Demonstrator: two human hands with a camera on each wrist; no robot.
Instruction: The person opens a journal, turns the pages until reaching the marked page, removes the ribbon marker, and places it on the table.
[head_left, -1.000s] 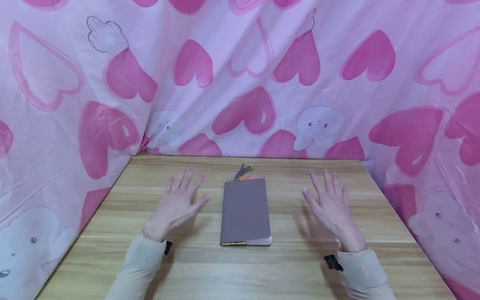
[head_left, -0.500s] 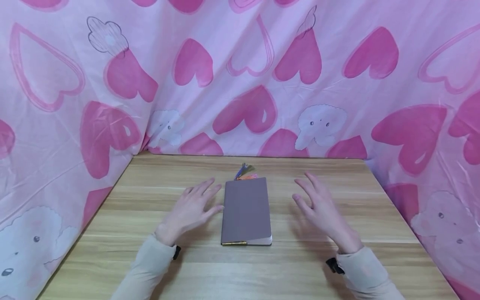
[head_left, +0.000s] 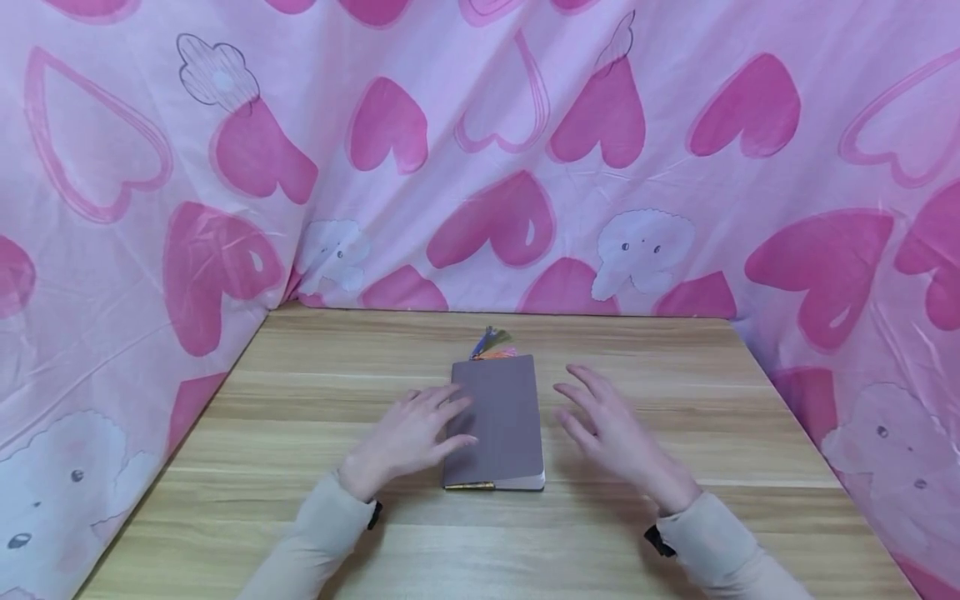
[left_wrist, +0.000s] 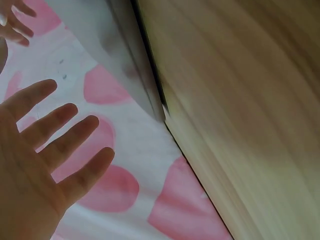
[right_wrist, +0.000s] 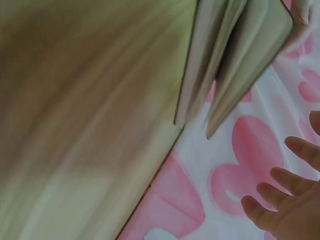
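A closed notebook (head_left: 495, 421) with a mauve cover lies flat in the middle of the wooden table (head_left: 315, 392). Coloured bookmark tassels (head_left: 489, 343) stick out of its far end. My left hand (head_left: 416, 429) is flat with straight fingers, and its fingertips reach over the notebook's left edge; whether they touch it I cannot tell. My right hand (head_left: 600, 421) hovers just right of the notebook with fingers spread, holding nothing. In the right wrist view the notebook (right_wrist: 235, 55) appears near the spread fingers (right_wrist: 287, 197). The left wrist view shows my open palm (left_wrist: 40, 155).
Pink cloth with hearts (head_left: 495, 167) hangs as walls behind and on both sides of the table, close to its left and right edges. Bare wood lies on either side of the notebook and in front of it.
Both hands have moved inward from the sides towards the notebook. The left fingers now overlap its left edge and the right hand is close to its right edge. The notebook has not moved.
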